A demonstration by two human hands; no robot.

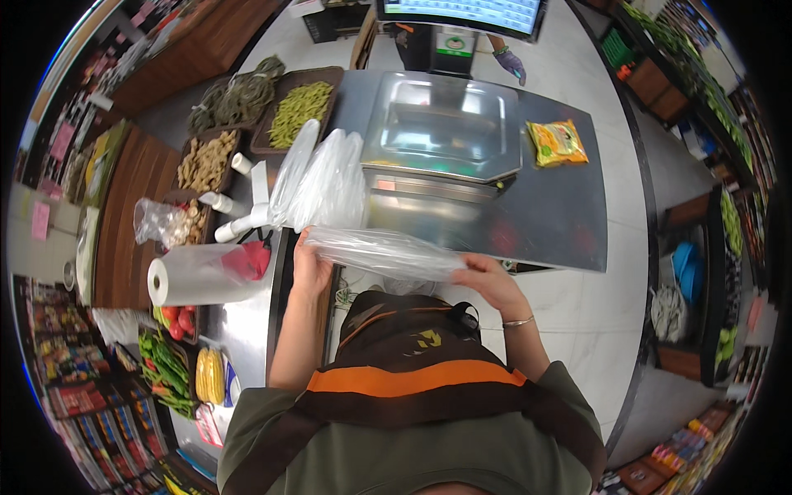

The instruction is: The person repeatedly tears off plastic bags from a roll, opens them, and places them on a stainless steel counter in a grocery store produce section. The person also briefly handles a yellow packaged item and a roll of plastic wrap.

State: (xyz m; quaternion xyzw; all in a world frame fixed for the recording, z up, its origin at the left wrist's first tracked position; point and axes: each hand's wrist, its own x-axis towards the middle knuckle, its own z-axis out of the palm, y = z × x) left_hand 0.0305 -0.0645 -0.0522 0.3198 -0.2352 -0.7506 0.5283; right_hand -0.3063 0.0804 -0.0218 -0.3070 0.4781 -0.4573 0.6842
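Between my two hands stretches a bundle of clear plastic bags [387, 252], blurred a little by motion. My left hand [311, 263] grips its left end, near the corner of the metal counter. At the other end my right hand [492, 278] pinches the plastic, with a bracelet on that wrist. More clear plastic bags [331, 179] lie heaped on the counter just beyond my left hand. Past the bundle stands a weighing scale with a shiny steel platter [442, 127]. Whether the held plastic is one bag or several I cannot tell.
A yellow-orange snack packet [557, 143] lies right of the scale. Leftward are a plastic bag roll [204, 275], ginger [207, 161], a green-filled basket [300, 114], and green peppers [166, 368]. A screen [461, 15] rises behind the scale. Another person's gloved hand [511, 65] hangs beyond the counter.
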